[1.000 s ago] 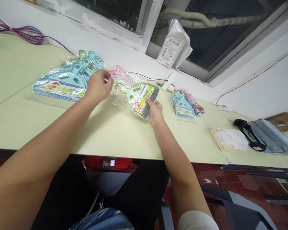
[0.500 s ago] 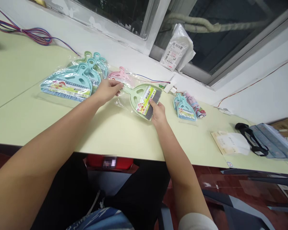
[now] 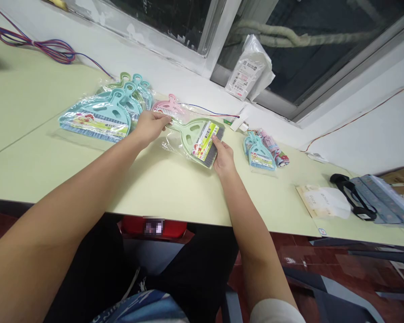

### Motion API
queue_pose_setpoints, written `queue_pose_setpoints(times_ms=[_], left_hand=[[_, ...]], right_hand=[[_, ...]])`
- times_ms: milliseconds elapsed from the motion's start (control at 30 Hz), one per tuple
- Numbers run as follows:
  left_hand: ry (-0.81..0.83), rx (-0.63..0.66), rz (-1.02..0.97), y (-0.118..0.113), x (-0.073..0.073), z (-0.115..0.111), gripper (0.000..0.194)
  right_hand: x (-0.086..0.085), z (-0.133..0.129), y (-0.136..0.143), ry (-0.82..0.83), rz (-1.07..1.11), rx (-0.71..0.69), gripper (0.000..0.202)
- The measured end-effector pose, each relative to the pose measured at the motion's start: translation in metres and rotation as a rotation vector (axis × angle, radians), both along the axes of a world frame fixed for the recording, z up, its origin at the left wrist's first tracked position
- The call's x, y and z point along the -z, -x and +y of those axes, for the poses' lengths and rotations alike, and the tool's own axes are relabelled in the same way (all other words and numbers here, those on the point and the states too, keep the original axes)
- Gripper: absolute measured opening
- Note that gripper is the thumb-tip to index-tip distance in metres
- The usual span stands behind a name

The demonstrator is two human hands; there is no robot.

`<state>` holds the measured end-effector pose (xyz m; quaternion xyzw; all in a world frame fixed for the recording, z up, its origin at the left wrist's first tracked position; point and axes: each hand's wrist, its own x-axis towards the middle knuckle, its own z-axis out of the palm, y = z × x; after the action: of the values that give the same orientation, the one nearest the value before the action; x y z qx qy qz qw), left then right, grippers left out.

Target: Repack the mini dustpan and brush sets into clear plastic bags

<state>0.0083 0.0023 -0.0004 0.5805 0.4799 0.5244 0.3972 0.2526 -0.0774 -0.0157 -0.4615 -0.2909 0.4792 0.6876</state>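
Hold the pale-green plastic dustpan-and-brush set (image 3: 201,140), bagged in clear film (image 3: 172,146), over the pale-yellow desk (image 3: 168,188), left hand (image 3: 151,127) pinching its handle (image 3: 175,125), right hand (image 3: 224,157) lightly gripping its grey bristle edge (image 3: 211,157) to prevent bending.

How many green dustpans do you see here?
2 visible. One green dustpan is held, the left hand at its handle, the right hand at its bristled end. The other green dustpan lies behind turquoise dustpans in the left pile; more may be hidden there.
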Motion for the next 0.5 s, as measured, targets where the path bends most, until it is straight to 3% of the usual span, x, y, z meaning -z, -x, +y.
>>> queue_pose_setpoints(times_ms=[500], left_hand=[[-0.032, -0.046, 0.019, -0.0066, 0.0047, -0.0042, 0.019]], right_hand=[[0.0042, 0.0017, -0.0013, 0.08, 0.013, 0.07, 0.032]])
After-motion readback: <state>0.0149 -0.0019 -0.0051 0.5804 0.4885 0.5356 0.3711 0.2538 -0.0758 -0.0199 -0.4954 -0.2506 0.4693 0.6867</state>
